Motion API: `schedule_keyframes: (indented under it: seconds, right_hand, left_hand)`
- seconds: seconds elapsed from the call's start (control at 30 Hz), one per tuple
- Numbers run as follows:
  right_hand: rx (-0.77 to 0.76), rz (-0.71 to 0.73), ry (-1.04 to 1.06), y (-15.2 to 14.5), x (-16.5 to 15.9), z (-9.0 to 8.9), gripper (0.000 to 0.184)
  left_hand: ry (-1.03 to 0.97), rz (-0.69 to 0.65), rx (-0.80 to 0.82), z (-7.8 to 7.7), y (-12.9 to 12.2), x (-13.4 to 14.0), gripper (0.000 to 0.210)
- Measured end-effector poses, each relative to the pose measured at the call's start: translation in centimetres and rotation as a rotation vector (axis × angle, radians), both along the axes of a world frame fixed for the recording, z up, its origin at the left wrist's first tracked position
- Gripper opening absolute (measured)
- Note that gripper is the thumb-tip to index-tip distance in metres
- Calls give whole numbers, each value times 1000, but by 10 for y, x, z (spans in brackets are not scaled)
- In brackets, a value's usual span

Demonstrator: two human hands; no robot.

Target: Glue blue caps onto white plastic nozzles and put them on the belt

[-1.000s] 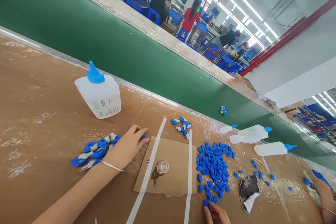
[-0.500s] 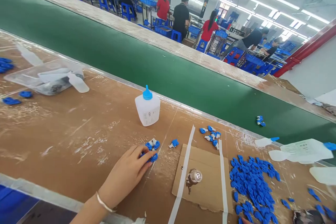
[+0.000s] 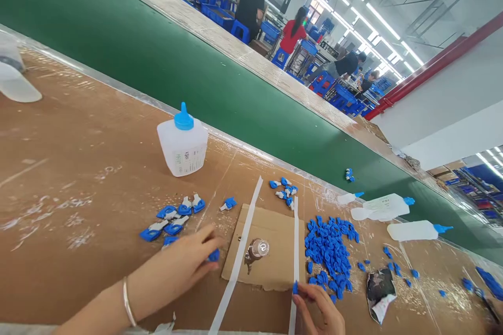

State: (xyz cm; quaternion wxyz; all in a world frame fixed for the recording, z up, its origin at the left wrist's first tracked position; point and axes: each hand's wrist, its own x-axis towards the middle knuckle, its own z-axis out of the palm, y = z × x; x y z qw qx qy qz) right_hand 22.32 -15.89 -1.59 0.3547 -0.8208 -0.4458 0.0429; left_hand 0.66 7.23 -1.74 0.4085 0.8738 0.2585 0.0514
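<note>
My left hand (image 3: 184, 261), with a bracelet at the wrist, is closed on a small blue plastic part (image 3: 214, 255) left of the cardboard. Just behind it lie several blue-and-white clip-like pieces (image 3: 175, 225) on the brown table. At the cardboard's lower right corner, my right hand (image 3: 322, 310) pinches another small blue plastic part (image 3: 295, 288) between thumb and finger. Between the hands, a small clear cup (image 3: 260, 248) of liquid sits on a taped-down cardboard sheet (image 3: 277, 225). A pile of loose blue parts (image 3: 330, 251) lies to the right.
A squeeze bottle (image 3: 183, 146) with a blue nozzle stands at the table's back edge. More bottles (image 3: 387, 207) lie at the right, near a dark crumpled scrap (image 3: 380, 293). A green conveyor belt (image 3: 236, 99) runs behind. Another person's hand (image 3: 495, 309) shows at the right edge.
The view has swung right. My left hand has come away from the clip-like pieces toward the cardboard with a blue part. My right hand has moved left from the pile, pinching a blue part.
</note>
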Motion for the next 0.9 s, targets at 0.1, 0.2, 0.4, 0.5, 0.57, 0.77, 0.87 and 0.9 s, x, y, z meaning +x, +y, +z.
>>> schedule_keyframes:
  seconds: [0.1, 0.2, 0.4, 0.5, 0.57, 0.77, 0.87, 0.9]
  right_hand:
    - [-114, 156, -12, 38, -12, 15, 27]
    - [-194, 170, -67, 70, -19, 25, 34]
    - [-246, 211, -126, 96, -22, 26, 51]
    - [-261, 207, -124, 94, -20, 21, 49]
    - [-254, 187, -103, 90, -19, 19, 44]
    - [-77, 119, 232, 80, -26, 23, 28]
    - [54, 37, 540, 71, -35, 21, 32]
    - [78, 26, 614, 67, -37, 19, 33]
  left_hand:
    - [-153, 29, -393, -6, -25, 4, 17]
    - [-269, 165, -776, -16, -46, 7, 36]
    - [-408, 310, -1267, -17, -51, 5, 79]
    - [-419, 333, -1316, -13, -46, 4, 78]
    - [-436, 360, -1352, -13, -44, 5, 74]
    - [-522, 463, -1388, -18, -52, 23, 60]
    - [-555, 460, -1462, -15, -60, 34, 61]
    - [-563, 450, -1493, -13, -63, 37, 62]
